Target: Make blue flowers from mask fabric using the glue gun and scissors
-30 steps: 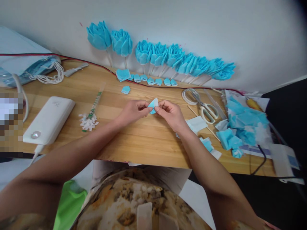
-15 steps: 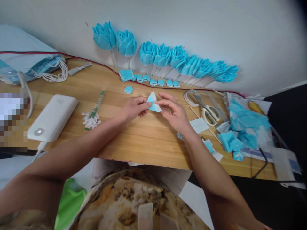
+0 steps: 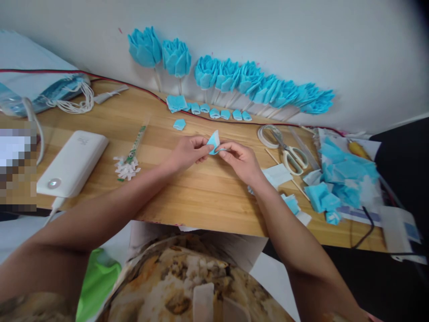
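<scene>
Between my hands is a small blue-and-white piece of fabric (image 3: 213,142), partly folded, its pale tip pointing up. My left hand (image 3: 191,153) pinches its left side between thumb and fingers. My right hand (image 3: 238,157) is closed on its lower right corner, which bends over; the fingers hide part of it. Just beyond lies a single folded blue petal (image 3: 179,124). Behind that, a stack of blue squares (image 3: 176,103) and a row of folded blue petals (image 3: 214,113) lie on the wooden table (image 3: 161,197).
Blue fabric flowers (image 3: 250,79) on sticks lean against the wall. To the right are scissors (image 3: 294,157), a coil of white wire (image 3: 268,136) and blue scraps (image 3: 323,197). A white power bank (image 3: 73,163) and a tube with white strips (image 3: 132,156) lie left.
My right fingers, spread apart before, have closed on the fabric piece's right corner and bent it inward. My left hand keeps its pinch. The view has shifted slightly.
</scene>
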The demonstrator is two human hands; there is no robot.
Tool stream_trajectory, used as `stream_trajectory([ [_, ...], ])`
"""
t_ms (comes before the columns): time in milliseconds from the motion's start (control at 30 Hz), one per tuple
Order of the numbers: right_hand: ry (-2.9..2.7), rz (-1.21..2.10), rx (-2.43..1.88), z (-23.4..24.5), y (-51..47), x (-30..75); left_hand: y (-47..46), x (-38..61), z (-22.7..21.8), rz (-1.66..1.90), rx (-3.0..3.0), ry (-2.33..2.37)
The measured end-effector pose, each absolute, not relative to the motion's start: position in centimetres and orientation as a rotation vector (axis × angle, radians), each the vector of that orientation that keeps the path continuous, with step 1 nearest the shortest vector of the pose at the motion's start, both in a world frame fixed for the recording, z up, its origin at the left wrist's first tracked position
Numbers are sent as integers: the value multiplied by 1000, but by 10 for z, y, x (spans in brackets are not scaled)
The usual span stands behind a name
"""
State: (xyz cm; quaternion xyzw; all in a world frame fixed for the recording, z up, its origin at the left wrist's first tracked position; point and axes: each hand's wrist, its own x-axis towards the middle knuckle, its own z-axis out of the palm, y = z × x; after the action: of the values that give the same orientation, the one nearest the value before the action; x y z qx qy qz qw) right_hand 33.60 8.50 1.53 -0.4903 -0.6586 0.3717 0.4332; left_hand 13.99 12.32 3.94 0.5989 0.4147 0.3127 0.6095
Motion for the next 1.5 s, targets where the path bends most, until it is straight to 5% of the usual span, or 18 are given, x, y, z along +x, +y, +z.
stream_trajectory([
  [633, -1380, 1167, -1225, 17, 86, 331, 124, 139, 29, 756, 1558, 879],
  [1500, -1481, 1055, -1199, 19, 84, 331, 121, 139, 34, 593, 1610, 885],
])
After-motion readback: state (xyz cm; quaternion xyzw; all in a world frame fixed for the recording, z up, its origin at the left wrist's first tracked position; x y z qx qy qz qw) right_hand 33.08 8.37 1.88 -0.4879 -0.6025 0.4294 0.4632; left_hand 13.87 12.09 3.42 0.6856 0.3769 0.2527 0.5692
